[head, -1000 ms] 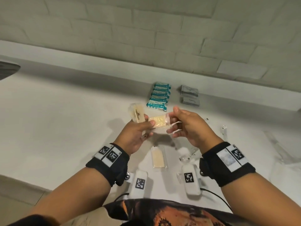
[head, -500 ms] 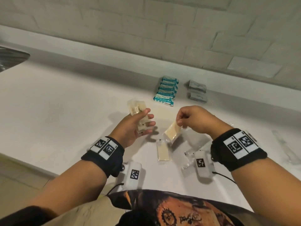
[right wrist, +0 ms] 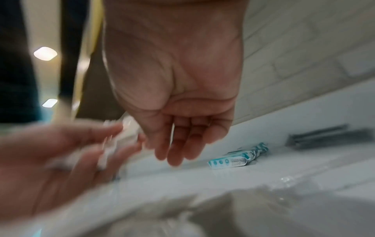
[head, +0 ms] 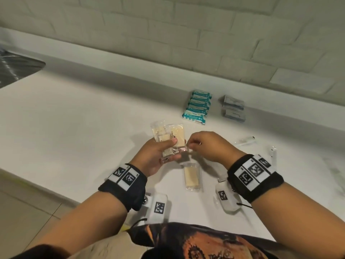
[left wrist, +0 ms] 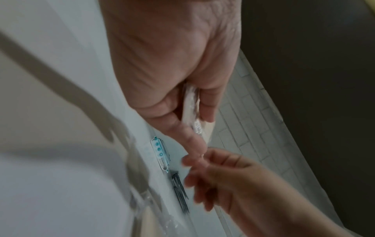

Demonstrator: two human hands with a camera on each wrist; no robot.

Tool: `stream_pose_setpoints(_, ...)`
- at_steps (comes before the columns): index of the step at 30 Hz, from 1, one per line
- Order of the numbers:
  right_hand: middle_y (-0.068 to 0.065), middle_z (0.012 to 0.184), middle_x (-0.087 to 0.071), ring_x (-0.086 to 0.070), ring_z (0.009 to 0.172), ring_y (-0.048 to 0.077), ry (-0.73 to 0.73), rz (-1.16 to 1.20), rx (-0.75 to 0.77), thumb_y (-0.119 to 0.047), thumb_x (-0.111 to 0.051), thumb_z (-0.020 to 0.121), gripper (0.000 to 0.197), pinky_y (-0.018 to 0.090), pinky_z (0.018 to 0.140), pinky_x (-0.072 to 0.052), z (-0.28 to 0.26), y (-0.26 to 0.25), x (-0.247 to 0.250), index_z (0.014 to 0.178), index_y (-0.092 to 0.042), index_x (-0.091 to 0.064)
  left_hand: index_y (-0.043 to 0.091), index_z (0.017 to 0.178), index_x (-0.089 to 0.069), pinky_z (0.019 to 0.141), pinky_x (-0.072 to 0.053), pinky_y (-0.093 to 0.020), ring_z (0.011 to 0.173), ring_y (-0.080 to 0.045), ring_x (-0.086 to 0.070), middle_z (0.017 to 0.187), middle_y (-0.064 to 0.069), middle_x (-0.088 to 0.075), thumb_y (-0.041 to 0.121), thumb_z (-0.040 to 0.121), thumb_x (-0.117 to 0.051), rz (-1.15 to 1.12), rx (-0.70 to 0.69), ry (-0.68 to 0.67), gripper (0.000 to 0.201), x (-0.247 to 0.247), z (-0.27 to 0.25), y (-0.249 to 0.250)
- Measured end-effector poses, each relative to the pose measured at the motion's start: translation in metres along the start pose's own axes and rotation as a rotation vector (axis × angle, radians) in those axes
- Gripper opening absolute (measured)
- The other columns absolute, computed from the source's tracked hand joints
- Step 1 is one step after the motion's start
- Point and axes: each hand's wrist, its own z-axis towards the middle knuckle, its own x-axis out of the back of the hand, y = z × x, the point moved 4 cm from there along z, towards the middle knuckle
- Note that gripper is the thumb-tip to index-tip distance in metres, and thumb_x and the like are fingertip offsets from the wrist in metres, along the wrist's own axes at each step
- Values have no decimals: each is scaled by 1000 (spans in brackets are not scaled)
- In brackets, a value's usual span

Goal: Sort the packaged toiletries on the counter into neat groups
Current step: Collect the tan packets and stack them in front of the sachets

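My left hand [head: 158, 156] pinches a fan of clear cream sachets [head: 169, 136] between thumb and fingers; my right hand [head: 209, 146], just beside them, hangs with fingers loosely curled and holds nothing. Nearest me one cream sachet [head: 191, 176] lies alone on the counter [head: 74, 128] — still to collect. Right of it, clear packets [head: 246, 141] lie scattered. Farther back the teal packets [head: 197, 106] and grey packets [head: 233, 108] sit in tidy stacks — I'd judge roughly half done

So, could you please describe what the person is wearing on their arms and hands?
Both forearms are bare, with no sleeves or gloves. Each wrist has a black band, left wristband and right wristband, carrying white square-code tags. A white tagged unit hangs under each wrist, each trailing a thin black cable.
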Motion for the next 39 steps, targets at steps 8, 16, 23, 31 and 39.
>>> stream_pose_setpoints(8, 6, 81, -72, -66, 66, 22, 147, 840, -165, -33, -69, 86, 29, 30, 55, -51, -10, -5, 2, 98, -8, -60, 6, 112, -64, 75, -57, -35, 93, -27, -70, 100, -11, -71, 6, 86, -65, 231, -82, -118, 26, -24, 4, -8)
stream_pose_setpoints(16, 14, 74, -66, -63, 59, 22, 179, 975, -241, 0, -67, 85, 8, 37, 62, -58, -13, 12, 1, 90, -4, -64, 12, 93, -63, 72, -54, -30, 76, -19, -65, 80, -1, -68, 4, 80, -68, 238, -139, -51, 16, -20, 4, -4)
stream_pose_setpoints(23, 15, 66, -66, -62, 50, 18, 111, 915, -247, -3, -65, 88, 7, 26, 51, -55, -14, 16, 0, 81, 1, -63, 9, 89, -56, 65, -57, -29, 67, -17, -65, 72, -1, -65, -9, 85, -60, 146, -161, 46, 19, -19, 5, -4)
stream_pose_setpoints(31, 4, 82, -64, -60, 66, 14, 216, 481, -121, -9, -79, 74, 26, 27, 56, -51, -7, 11, 18, 90, -16, -60, 9, 92, -56, 51, -49, -19, 66, -17, -62, 76, -5, -61, -6, 84, -64, 251, -174, 104, 19, -17, 3, -1)
stream_pose_setpoints(39, 2, 78, -65, -58, 68, 15, 247, 120, -120, -26, -62, 91, 17, 28, 62, -44, 0, 19, 46, 86, -11, -68, 7, 106, -58, 77, -58, -34, 84, -22, -68, 99, -11, -66, 3, 89, -63, 178, -67, 41, 19, -13, 3, -1)
